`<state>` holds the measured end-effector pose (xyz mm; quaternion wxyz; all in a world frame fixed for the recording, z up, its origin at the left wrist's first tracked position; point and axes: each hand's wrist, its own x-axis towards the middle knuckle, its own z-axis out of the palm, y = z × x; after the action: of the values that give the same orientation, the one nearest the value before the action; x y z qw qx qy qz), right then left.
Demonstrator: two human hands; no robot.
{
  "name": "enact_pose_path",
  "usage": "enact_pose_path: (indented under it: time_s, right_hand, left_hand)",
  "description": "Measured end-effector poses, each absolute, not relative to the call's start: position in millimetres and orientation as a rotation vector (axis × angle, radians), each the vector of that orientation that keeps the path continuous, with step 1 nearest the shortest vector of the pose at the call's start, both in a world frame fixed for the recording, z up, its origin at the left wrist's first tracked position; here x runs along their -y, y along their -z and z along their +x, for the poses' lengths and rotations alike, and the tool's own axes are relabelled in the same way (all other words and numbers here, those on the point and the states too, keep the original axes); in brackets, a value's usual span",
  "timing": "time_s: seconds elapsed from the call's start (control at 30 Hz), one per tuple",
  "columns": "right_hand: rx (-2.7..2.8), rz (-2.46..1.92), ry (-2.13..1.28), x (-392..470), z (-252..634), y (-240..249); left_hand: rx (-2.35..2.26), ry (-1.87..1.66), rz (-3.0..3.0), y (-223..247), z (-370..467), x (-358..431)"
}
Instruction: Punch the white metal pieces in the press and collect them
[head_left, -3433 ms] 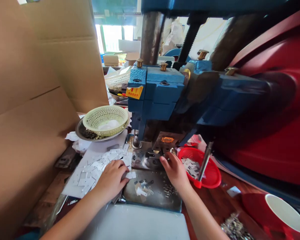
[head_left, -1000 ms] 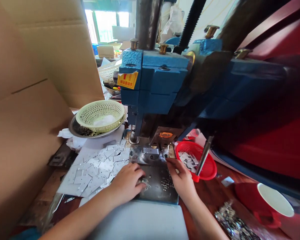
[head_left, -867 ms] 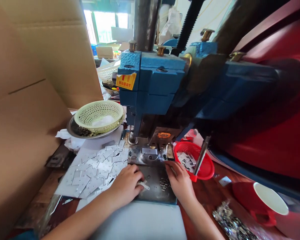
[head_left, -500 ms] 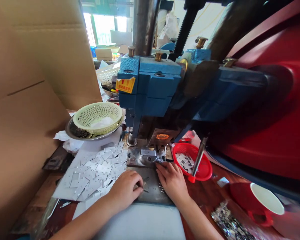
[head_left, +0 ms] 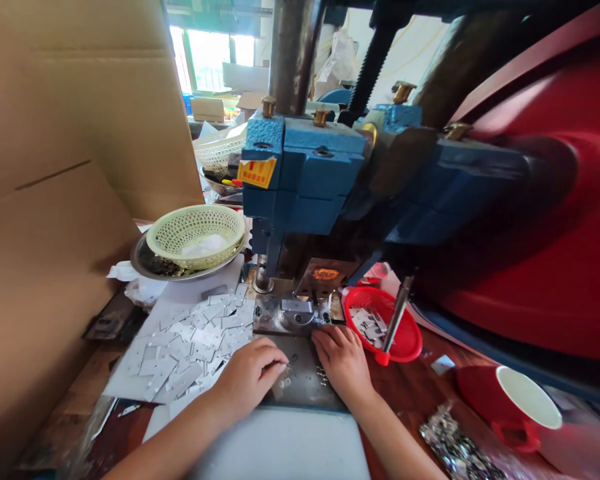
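Note:
My left hand [head_left: 253, 375] is over the left side of the dark metal plate [head_left: 300, 393], thumb and forefinger pinched together. Whatever they hold, if anything, is too small to make out. On the plate's right side rests my right hand [head_left: 344, 363], fingers stretched forward and lying against the front edge of the die block [head_left: 280, 323]. A flat, light metal piece [head_left: 297, 306] sits on the die, beneath the blue press head [head_left: 305, 177]. Tiny metal bits [head_left: 323, 377] lie on the plate between my hands.
Flat metal pieces [head_left: 200, 340] are spread at left, before a pale green basket [head_left: 195, 233] on a metal bowl. On the right are a red basket [head_left: 413, 343] of parts, a metal lever [head_left: 399, 313], a red mug [head_left: 490, 400], bagged small parts [head_left: 457, 443] and a big red wheel [head_left: 555, 233].
My left hand's thumb and forefinger have straightened and come together, pointing towards the die. A small dark piece beside them no longer shows. My right hand has barely moved.

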<state>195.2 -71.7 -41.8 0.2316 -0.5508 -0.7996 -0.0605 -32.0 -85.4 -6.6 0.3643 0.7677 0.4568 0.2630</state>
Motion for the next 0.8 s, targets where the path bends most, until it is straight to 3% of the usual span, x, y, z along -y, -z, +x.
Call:
enact_pose_path:
  time_s: [0.3,0.8]
  right_hand:
    - [1.793,-1.439,-0.181,52,186,16]
    - [2.136,-1.436,0.201,45,164,-2]
  left_hand:
    - [-1.294,-0.793,1.798,1,-32,80]
    - [-1.41,-0.975,1.795,-21,-19,27]
